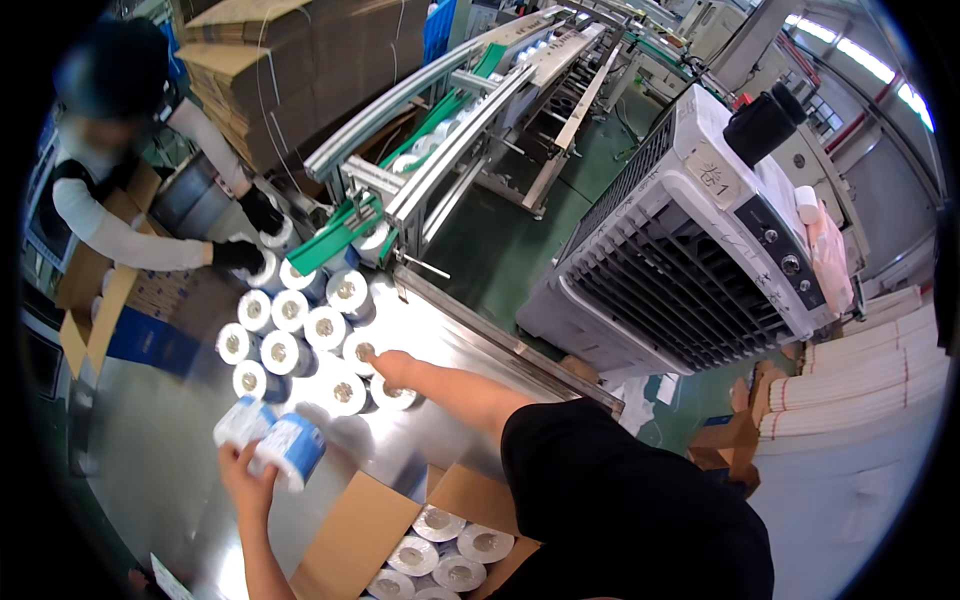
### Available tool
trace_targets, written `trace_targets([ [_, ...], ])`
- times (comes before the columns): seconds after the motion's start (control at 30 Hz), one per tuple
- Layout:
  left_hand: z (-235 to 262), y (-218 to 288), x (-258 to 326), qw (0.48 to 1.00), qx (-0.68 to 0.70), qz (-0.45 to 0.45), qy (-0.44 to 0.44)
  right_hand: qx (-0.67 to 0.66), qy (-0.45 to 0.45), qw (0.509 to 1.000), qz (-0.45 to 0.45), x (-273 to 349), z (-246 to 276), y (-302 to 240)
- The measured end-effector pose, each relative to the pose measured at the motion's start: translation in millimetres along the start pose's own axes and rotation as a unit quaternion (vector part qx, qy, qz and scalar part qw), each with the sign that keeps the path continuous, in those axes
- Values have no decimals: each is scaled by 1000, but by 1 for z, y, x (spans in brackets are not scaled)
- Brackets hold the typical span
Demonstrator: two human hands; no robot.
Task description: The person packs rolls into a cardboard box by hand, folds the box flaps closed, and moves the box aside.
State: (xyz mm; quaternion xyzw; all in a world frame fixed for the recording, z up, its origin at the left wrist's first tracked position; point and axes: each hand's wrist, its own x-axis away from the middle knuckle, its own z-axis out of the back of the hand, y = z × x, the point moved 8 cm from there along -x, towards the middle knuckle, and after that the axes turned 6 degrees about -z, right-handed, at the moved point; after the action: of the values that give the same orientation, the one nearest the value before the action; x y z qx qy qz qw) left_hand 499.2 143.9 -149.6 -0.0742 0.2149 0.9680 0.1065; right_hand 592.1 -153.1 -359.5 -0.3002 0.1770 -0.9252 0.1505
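Observation:
My left hand [247,474] is closed on two paper rolls in blue-and-white wrap, tilted and held above the metal table; the nearer one is a blue-banded paper roll [292,448]. My right arm stretches across to a cluster of upright paper rolls [283,352]. There my right hand [394,369] has its fingers at the core of one paper roll [359,352], gripping it; the fingertips are partly hidden. Close to my body an open cardboard box [358,530] holds several upright white paper rolls [413,556].
Across the table a co-worker's gloved hands [238,256] handle rolls beside another open box [112,310]. A conveyor with green guides [335,236] feeds onto the metal table [165,440]. An air cooler [680,250] stands right, near stacked white sheets [860,365]. Flat cardboard [300,80] is piled behind.

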Motion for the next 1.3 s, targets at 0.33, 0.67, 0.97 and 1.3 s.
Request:
trace_targets([
  [0.33, 153, 82, 211, 958, 2, 211, -197, -243, 206, 943, 97, 185, 172, -81],
  [0.67, 124, 152, 311, 941, -168, 66, -286, -83, -173, 876, 442, 382, -9, -309],
  [0.97, 86, 121, 316, 917, -86, 45, -388, -43, -222, 897, 379, 350, -114, -332],
  [1.3, 12, 87, 48, 995, 13, -15, -100, -214, 254, 943, -35, 125, 121, -70],
])
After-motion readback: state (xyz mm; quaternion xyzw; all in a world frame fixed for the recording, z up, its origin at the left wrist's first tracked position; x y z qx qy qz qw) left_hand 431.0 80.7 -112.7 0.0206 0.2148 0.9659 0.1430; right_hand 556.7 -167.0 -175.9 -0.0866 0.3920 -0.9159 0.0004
